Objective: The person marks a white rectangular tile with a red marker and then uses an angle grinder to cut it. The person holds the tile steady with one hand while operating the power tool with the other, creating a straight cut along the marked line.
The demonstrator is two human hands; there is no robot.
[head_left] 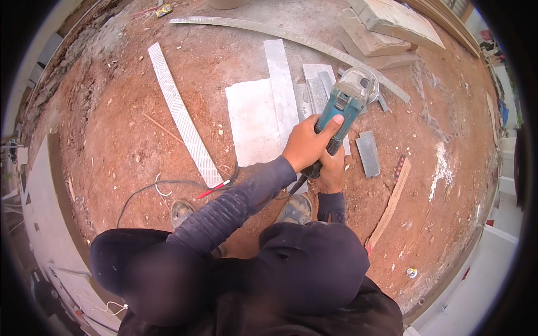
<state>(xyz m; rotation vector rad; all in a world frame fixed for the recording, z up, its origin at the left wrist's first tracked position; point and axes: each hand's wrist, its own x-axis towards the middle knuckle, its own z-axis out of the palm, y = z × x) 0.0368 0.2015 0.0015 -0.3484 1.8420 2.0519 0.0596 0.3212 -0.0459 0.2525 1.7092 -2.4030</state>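
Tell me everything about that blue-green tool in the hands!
The grinder is a handheld power tool with a teal body and a dark rear handle. At its far end sits a round disc under a pale, see-through-looking guard. It points away from the person, angled up and right, over grey slabs on the red dirt. The left hand wraps its body from above; the right hand grips the handle behind. A dark cord leaves its rear end.

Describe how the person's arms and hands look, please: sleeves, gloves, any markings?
Both hands, left and right, are bare, without gloves. Both arms wear long dark grey-blue sleeves with a fine pattern, tight at the wrists. No watch or rings are visible.
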